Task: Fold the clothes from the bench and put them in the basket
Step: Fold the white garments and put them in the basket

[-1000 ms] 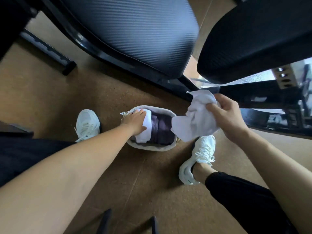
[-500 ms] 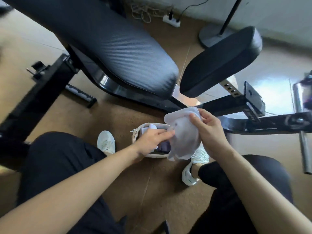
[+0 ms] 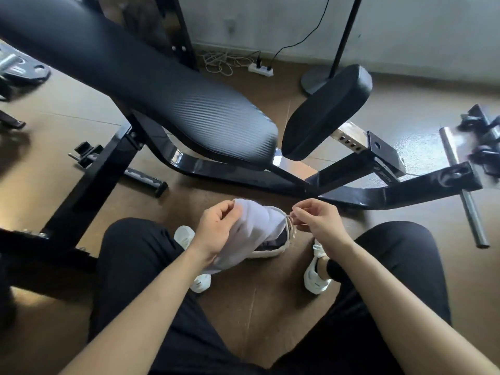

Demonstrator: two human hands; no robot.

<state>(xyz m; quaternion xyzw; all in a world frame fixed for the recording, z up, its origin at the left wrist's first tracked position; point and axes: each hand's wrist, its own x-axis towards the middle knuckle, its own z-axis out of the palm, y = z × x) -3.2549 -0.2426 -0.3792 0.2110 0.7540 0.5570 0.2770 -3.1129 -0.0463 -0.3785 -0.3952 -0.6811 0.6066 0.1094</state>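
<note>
My left hand (image 3: 216, 231) grips a white garment (image 3: 254, 228), which hangs bunched over the left part of the basket (image 3: 273, 251). The small cream woven basket sits on the floor between my feet, with dark folded clothing (image 3: 274, 240) showing inside it. My right hand (image 3: 316, 223) is just right of the garment, thumb and fingers pinched together above the basket's rope fringe (image 3: 291, 230). I cannot tell whether it holds anything. The black padded bench (image 3: 167, 96) stretches across the upper view with nothing lying on it.
The bench's black steel frame (image 3: 351, 190) runs along the floor just beyond the basket. A second pad (image 3: 327, 109) sticks out at the right. My white shoes (image 3: 316, 277) flank the basket. A power strip (image 3: 261, 69) and a lamp base (image 3: 315, 82) stand near the wall.
My right hand has let go of the white garment, and my left hand now holds it. The view has tilted up and back, showing more of the bench and the wall.
</note>
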